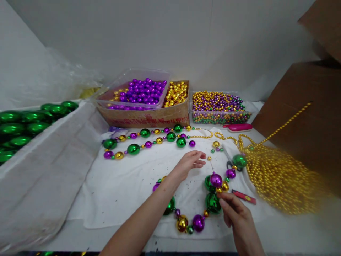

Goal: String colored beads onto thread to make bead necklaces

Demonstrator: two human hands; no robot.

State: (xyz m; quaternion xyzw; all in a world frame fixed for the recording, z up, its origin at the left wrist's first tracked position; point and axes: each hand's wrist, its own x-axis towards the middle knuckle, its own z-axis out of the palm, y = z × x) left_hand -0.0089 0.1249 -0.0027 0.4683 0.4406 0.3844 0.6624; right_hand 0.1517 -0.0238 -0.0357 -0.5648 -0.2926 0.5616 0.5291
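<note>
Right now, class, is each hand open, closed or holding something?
Left hand: open, near a small gold bead.
Right hand: closed, holding a strand of beads.

Red lettering [157, 121] is showing on the near wall of the far cardboard box [117, 115], but blur is making it unreadable.

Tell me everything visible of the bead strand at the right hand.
The bead strand has glossy, metallic-looking round beads, large and small, in purple, green and gold. It curves loosely over the white cloth, partly hidden behind the left arm. The right hand pinches it near a large purple bead, above which a thin thread shows.
</note>
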